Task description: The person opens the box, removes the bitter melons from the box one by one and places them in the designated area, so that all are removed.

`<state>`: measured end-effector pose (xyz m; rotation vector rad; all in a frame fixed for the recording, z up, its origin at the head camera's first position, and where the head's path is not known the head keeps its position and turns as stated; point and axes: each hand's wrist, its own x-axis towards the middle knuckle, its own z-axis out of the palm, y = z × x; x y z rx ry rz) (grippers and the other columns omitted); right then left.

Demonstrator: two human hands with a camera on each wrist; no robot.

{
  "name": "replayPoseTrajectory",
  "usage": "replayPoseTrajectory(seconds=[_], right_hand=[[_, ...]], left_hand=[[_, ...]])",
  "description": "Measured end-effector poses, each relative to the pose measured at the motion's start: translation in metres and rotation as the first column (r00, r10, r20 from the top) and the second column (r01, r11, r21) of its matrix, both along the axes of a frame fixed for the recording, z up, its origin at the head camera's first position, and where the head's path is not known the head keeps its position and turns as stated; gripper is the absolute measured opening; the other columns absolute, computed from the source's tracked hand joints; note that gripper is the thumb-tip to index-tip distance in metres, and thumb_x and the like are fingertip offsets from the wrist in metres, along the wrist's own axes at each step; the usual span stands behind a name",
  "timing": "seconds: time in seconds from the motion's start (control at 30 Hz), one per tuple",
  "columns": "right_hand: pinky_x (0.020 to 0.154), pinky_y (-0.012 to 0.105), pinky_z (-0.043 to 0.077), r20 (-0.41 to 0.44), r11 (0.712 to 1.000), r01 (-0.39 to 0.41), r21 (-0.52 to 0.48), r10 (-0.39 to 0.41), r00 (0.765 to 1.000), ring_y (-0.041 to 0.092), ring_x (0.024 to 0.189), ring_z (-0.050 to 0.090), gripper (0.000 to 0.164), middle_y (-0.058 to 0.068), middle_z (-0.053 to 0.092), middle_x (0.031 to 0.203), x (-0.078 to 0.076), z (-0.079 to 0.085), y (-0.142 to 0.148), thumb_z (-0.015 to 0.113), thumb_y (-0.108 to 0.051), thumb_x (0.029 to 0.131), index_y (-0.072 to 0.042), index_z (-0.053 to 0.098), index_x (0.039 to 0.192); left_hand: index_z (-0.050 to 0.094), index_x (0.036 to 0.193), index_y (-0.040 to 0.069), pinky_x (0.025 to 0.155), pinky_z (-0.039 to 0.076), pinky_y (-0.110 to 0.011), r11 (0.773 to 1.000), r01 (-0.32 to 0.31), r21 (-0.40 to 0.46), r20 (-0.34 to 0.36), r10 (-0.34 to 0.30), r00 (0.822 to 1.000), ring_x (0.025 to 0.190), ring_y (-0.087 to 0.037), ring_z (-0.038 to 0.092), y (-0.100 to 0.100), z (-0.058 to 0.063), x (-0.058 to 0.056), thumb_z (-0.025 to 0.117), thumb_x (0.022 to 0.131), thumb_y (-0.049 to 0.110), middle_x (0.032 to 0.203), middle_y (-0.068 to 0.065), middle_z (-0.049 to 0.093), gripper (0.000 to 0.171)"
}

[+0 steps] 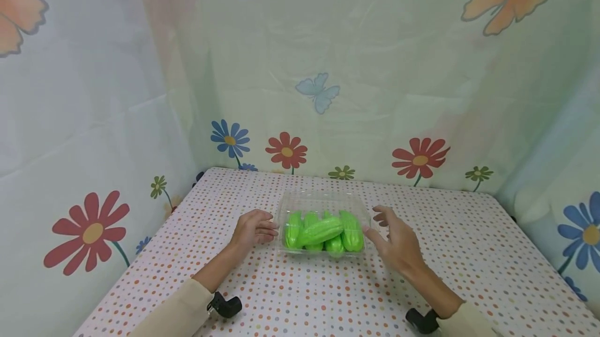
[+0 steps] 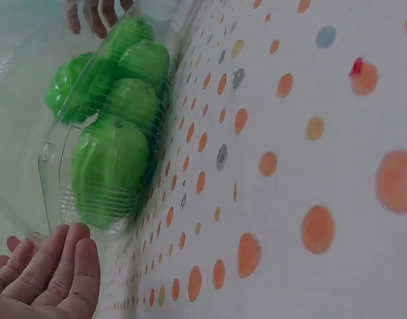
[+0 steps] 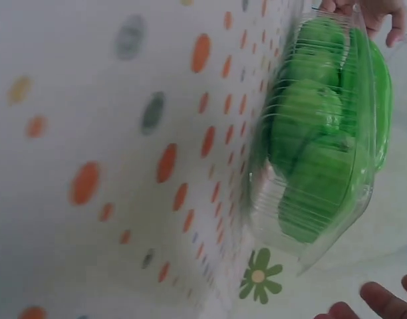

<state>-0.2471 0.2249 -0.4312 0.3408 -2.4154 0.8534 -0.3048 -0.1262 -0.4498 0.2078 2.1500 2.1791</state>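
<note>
Tabletop (image 1: 323, 298): stretched out flat in front of me, its two far corners rounded.
Covering (image 1: 469, 238): white, scattered with dots of orange, grey, yellow and blue.
Clear plastic box (image 1: 297, 251): sat on the dots, ahead of me, about midway between the side edges.
Red speck (image 2: 356, 67): showed beside an orange dot, on my left.

The container (image 3: 273, 222) is presenting glossy, transparent, ribbed plastic, the green vegetables (image 1: 323, 231) are showing a ridged, glossy skin, the table (image 1: 300, 295) is displaying a smooth covering, and the left sleeve (image 1: 175, 311) is exhibiting matt cloth.
</note>
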Motion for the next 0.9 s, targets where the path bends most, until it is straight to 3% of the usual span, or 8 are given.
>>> replayPoseTrajectory(seconds=[0.07,0.17,0.37,0.43,0.63,0.8,0.9], right_hand=[[0.078,0.054,0.057,-0.053,0.998,-0.045,-0.036,0.043,0.998,0.039,0.113,0.061,0.049,0.022,0.065,0.126,-0.004,0.002,-0.002,0.064,-0.022,0.097,0.000,0.053,0.139],[0.083,0.054,0.057,-0.126,0.991,-0.107,-0.081,0.096,0.987,0.039,0.123,0.057,0.047,0.022,0.060,0.136,-0.010,0.006,-0.006,0.064,-0.014,0.097,0.002,0.054,0.139],[0.090,0.018,0.051,-0.243,0.972,-0.165,-0.164,0.123,0.962,0.037,0.121,0.059,0.041,0.020,0.063,0.133,-0.022,0.010,-0.012,0.063,-0.005,0.095,0.001,0.059,0.135],[0.092,0.012,0.049,-0.266,0.964,-0.184,-0.194,0.129,0.955,0.034,0.120,0.060,0.039,0.020,0.064,0.131,-0.027,0.012,-0.014,0.063,-0.004,0.095,0.003,0.059,0.134],[0.093,0.020,0.053,-0.279,0.946,-0.194,-0.261,0.119,0.953,0.006,0.114,0.059,0.038,0.020,0.068,0.122,-0.038,0.018,-0.017,0.062,-0.001,0.094,0.002,0.061,0.132],[0.094,0.015,0.053,-0.283,0.928,-0.208,-0.310,0.119,0.952,0.013,0.109,0.062,0.038,0.021,0.068,0.117,-0.045,0.023,-0.018,0.060,-0.001,0.096,0.003,0.060,0.133],[0.092,0.010,0.052,-0.249,0.912,-0.198,-0.359,0.110,0.962,0.017,0.107,0.064,0.037,0.022,0.067,0.118,-0.050,0.026,-0.018,0.060,-0.004,0.098,0.004,0.059,0.134]], left_hand=[[0.057,0.127,-0.010,0.084,0.063,-0.044,1.000,-0.018,0.012,0.023,0.018,1.000,0.095,-0.037,0.072,0.002,-0.001,-0.006,0.048,0.103,0.023,0.113,-0.031,0.069,0.041],[0.058,0.129,-0.008,0.084,0.063,-0.045,0.998,-0.052,0.019,0.051,0.051,0.997,0.098,-0.038,0.072,0.006,-0.003,-0.016,0.054,0.100,0.016,0.116,-0.031,0.068,0.037],[0.052,0.141,-0.006,0.095,0.059,-0.047,0.999,-0.045,0.027,0.080,0.043,0.996,0.116,-0.041,0.066,0.016,-0.009,-0.032,0.060,0.099,0.013,0.130,-0.032,0.062,0.047],[0.050,0.144,-0.005,0.097,0.058,-0.046,0.999,-0.037,0.029,0.080,0.034,0.996,0.121,-0.041,0.063,0.020,-0.010,-0.037,0.063,0.098,0.016,0.134,-0.030,0.059,0.052],[0.051,0.146,0.001,0.093,0.061,-0.042,0.998,-0.054,-0.024,0.068,0.056,0.996,0.122,-0.039,0.063,0.029,-0.011,-0.044,0.066,0.097,0.024,0.135,-0.025,0.062,0.055],[0.055,0.144,0.009,0.090,0.061,-0.039,0.996,-0.072,-0.058,0.075,0.076,0.994,0.119,-0.035,0.065,0.033,-0.011,-0.048,0.066,0.097,0.024,0.131,-0.019,0.066,0.051],[0.055,0.144,0.008,0.087,0.062,-0.037,0.994,-0.074,-0.083,0.059,0.079,0.995,0.116,-0.032,0.066,0.034,-0.013,-0.049,0.066,0.096,0.023,0.130,-0.016,0.068,0.052]])
